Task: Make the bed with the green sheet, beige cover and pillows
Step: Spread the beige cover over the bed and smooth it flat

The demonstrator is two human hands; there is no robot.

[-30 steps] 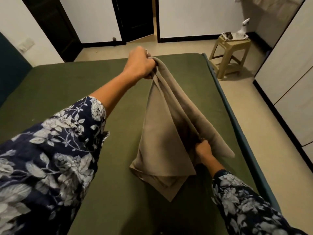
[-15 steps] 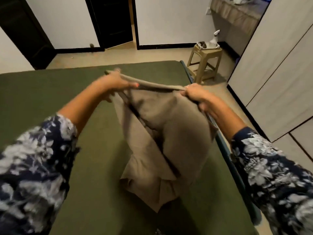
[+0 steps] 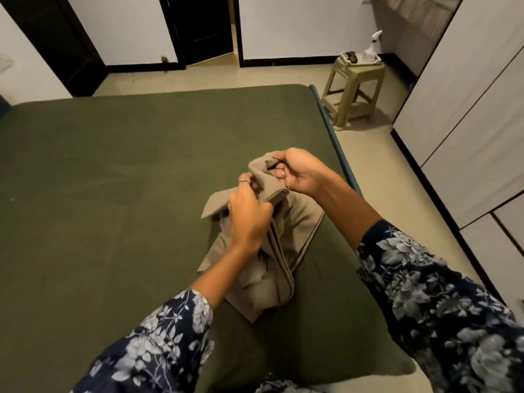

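The green sheet [image 3: 113, 194] lies spread flat over the whole mattress. A bunched, partly folded beige cover [image 3: 286, 245] hangs from my hands down onto the sheet near the bed's right side. My left hand [image 3: 249, 214] grips a fold of the cover from the left. My right hand [image 3: 300, 173] pinches its upper edge just above and to the right. Both hands are close together over the cloth. No pillows are in view.
The blue bed frame edge [image 3: 337, 148] runs along the right. A beige plastic stool [image 3: 354, 92] with small items stands beyond the bed's far right corner. Wardrobe doors [image 3: 467, 109] line the right wall; a dark doorway [image 3: 204, 26] opens ahead.
My hands came down and together, from holding the cover's top edge stretched between them to gripping bunched folds low over the bed. The cover has sunk into a heap.
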